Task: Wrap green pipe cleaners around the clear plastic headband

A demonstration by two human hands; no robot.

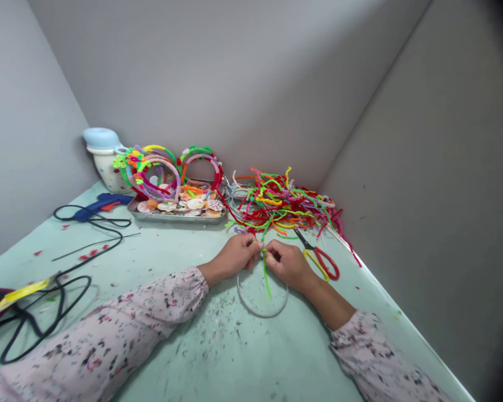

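My left hand [242, 251] and my right hand [285, 261] meet over the middle of the table, fingertips pinched close together. Between them a green pipe cleaner [267, 282] hangs down, its upper part at my fingers. A thin grey ring [262, 316] curves below both hands, its top hidden behind the fingers. Both hands are closed on the green pipe cleaner near the top of the ring. Just right of my right hand lie scissors [322, 262] with red and yellow handles.
A heap of coloured pipe cleaners [280, 204] lies behind my hands. A metal tray [180, 219] holds shells and wrapped hoops [159, 178]. To the left are a lidded cup [109, 167], a blue tool [98, 206] and a black cord [61, 301].
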